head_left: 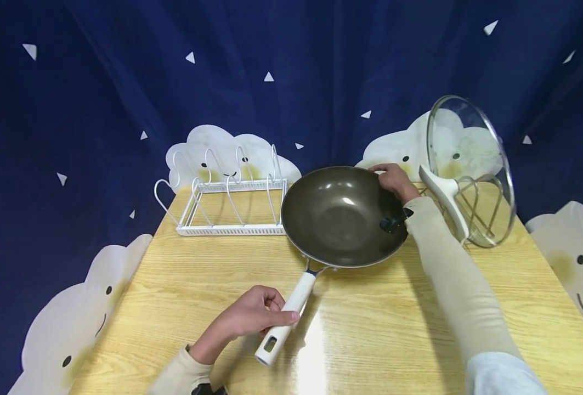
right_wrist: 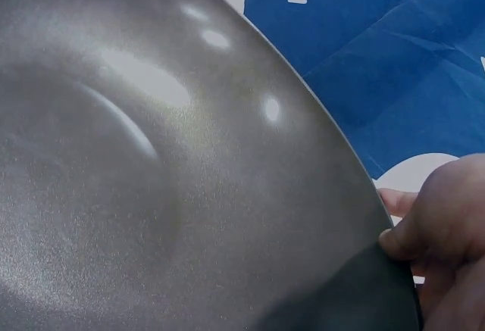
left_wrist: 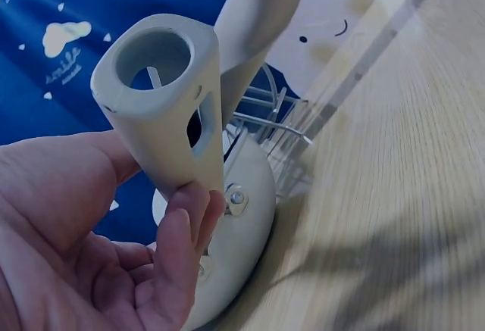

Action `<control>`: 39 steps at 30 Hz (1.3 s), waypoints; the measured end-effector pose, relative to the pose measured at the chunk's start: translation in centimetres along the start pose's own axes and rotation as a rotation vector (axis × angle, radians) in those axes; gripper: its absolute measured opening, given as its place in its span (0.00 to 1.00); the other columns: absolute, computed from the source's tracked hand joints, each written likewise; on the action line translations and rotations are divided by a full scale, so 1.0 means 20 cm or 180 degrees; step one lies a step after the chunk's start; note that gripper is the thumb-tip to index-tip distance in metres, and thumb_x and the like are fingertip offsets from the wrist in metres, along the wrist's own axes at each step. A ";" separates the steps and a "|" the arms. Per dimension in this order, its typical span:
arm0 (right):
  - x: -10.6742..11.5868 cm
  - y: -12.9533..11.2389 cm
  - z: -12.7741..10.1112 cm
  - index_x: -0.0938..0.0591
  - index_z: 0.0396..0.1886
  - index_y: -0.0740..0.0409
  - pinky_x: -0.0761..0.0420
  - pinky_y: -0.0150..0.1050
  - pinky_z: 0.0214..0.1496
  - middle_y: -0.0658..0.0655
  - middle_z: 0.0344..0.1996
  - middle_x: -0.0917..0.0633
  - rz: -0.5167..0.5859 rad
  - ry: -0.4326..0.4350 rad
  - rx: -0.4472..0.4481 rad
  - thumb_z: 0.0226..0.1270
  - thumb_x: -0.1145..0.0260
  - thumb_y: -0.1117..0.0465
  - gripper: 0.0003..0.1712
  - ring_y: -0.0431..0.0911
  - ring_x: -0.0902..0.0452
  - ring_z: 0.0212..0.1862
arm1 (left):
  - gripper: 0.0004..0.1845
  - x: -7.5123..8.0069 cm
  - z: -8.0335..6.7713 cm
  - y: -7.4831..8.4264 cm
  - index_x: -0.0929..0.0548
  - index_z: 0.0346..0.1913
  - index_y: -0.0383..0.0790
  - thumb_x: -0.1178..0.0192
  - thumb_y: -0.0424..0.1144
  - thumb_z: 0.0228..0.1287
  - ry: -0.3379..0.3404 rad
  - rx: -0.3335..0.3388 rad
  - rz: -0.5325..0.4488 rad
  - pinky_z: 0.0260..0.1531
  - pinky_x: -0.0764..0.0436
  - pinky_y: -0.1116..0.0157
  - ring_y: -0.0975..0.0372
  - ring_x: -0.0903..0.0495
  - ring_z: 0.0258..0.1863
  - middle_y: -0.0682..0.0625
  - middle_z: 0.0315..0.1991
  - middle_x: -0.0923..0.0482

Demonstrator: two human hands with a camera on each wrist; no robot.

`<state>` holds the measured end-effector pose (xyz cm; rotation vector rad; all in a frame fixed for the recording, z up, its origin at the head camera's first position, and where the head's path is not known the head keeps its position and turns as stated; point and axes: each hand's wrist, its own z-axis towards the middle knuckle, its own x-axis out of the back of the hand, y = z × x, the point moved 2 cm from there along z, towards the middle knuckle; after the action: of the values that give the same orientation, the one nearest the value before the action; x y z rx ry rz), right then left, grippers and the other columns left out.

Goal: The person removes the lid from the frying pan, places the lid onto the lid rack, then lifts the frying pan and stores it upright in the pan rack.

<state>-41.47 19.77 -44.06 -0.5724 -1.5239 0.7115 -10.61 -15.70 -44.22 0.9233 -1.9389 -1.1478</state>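
A dark-coated wok (head_left: 340, 219) with a pale outside and a white handle (head_left: 296, 299) is held between both hands, its inside facing up and toward the head camera. My left hand (head_left: 252, 314) pinches the handle near its end, thumb across the top; the left wrist view shows the handle's hollow end (left_wrist: 155, 58) and hanging slot. On the far right side my right hand (head_left: 396, 180) grips the rim. In the right wrist view the thumb lies over the edge of the wok (right_wrist: 227, 157), and the other fingers are partly hidden behind it.
Left of the wok stands a white wire rack (head_left: 232, 230) with several upright loops. At the right a glass lid (head_left: 493, 142) with a white handle leans upright in a wire stand (head_left: 493, 211). All are on a wooden table (head_left: 370, 329) before a blue curtain (head_left: 321, 66).
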 end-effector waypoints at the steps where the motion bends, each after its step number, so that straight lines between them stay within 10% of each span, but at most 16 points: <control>1: 0.00 0.00 0.01 0.20 0.63 0.66 0.29 0.34 0.36 0.71 0.58 0.21 -0.0016 -0.0014 0.0028 0.56 0.55 0.71 0.34 0.59 0.29 0.46 | 0.17 -0.01 0.00 0.00 0.21 0.32 0.35 0.26 0.44 0.61 0.0010 -0.0010 0.0005 0.20 0.25 0.66 0.64 0.25 0.20 0.52 0.22 0.25; 24: -0.03 -0.04 0.13 0.20 0.62 0.67 0.31 0.31 0.34 0.70 0.58 0.20 -0.0171 -0.0282 0.0428 0.56 0.52 0.73 0.32 0.53 0.28 0.38 | 0.17 -0.20 0.04 0.03 0.21 0.33 0.35 0.27 0.44 0.62 0.0144 -0.0140 -0.0142 0.18 0.18 0.62 0.63 0.24 0.14 0.52 0.23 0.25; 39: -0.06 -0.04 0.24 0.19 0.58 0.70 0.30 0.29 0.31 0.67 0.41 0.18 -0.0033 -0.0489 0.0715 0.64 0.49 0.76 0.24 0.41 0.29 0.28 | 0.14 -0.34 0.08 0.03 0.20 0.35 0.35 0.29 0.42 0.65 0.0104 -0.0188 -0.0501 0.25 0.14 0.50 0.62 0.18 0.17 0.50 0.26 0.19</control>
<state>-46.11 17.84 -44.38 -0.3470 -1.5609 0.9222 -8.66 -9.22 -45.68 1.0714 -1.8227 -1.2643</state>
